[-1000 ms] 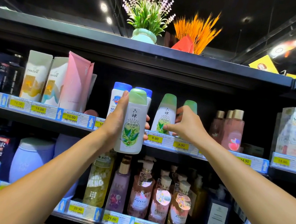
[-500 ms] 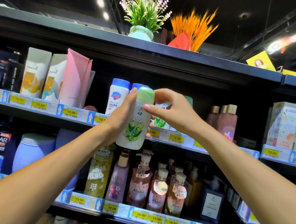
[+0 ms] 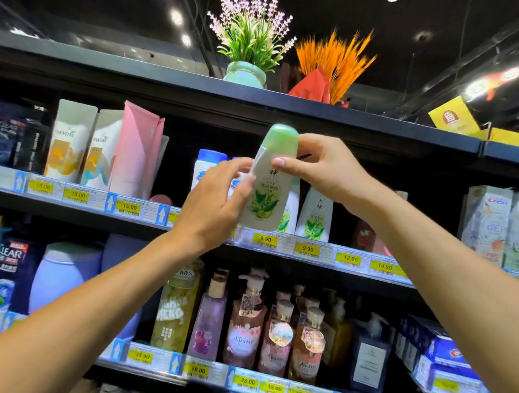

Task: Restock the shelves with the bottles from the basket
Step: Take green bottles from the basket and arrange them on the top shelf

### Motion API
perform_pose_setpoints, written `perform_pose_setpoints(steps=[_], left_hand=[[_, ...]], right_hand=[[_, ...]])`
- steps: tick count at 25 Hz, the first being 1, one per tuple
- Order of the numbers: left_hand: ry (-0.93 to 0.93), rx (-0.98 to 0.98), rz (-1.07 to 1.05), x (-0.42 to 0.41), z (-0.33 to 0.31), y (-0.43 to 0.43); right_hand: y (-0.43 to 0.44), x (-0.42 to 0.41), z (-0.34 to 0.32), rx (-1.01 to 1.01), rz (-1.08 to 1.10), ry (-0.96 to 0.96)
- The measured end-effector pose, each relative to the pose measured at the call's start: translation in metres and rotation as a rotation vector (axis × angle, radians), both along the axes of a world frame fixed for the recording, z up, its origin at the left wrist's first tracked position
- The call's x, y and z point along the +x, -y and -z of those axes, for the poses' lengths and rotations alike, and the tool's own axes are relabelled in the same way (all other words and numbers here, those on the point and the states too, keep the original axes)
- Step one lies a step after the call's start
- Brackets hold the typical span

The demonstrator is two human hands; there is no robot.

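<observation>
While my left hand [image 3: 215,206] and right hand [image 3: 326,171] both grip the green-capped bottle [image 3: 266,197], it is not yet shelved with the matching bottles [image 3: 315,215] below my right hand.

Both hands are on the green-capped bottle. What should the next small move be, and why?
Probably lower the green-capped bottle onto the shelf beside the matching bottles: the left hand and right hand hold it tilted, in front of that row, above the 9.90 tag.
</observation>
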State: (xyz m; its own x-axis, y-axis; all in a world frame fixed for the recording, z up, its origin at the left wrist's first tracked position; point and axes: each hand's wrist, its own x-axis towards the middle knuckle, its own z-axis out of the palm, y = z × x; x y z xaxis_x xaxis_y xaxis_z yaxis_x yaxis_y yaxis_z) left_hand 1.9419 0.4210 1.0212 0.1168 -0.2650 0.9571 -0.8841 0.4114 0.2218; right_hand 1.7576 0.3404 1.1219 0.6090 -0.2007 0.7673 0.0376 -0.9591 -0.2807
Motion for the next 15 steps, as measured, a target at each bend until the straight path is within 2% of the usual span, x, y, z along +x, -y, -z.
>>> perform_pose_setpoints(steps=[3, 6, 10, 15], left_hand=[[0.302, -0.062, -0.303, 0.013, 0.031, 0.003], [0.446, 0.022, -0.421, 0.019, 0.065, 0.013], [0.486, 0.123, -0.433, 0.027, 0.093, 0.024], [0.466, 0.162, -0.428, 0.030, 0.097, 0.025]], right_hand=[[0.016, -0.003, -0.007, 0.022, 0.112, 0.047], [0.033, -0.001, -0.004, 0.089, 0.147, 0.071], [0.048, 0.000, 0.006, 0.129, 0.176, 0.060], [0.057, 0.006, 0.021, 0.184, 0.209, 0.028]])
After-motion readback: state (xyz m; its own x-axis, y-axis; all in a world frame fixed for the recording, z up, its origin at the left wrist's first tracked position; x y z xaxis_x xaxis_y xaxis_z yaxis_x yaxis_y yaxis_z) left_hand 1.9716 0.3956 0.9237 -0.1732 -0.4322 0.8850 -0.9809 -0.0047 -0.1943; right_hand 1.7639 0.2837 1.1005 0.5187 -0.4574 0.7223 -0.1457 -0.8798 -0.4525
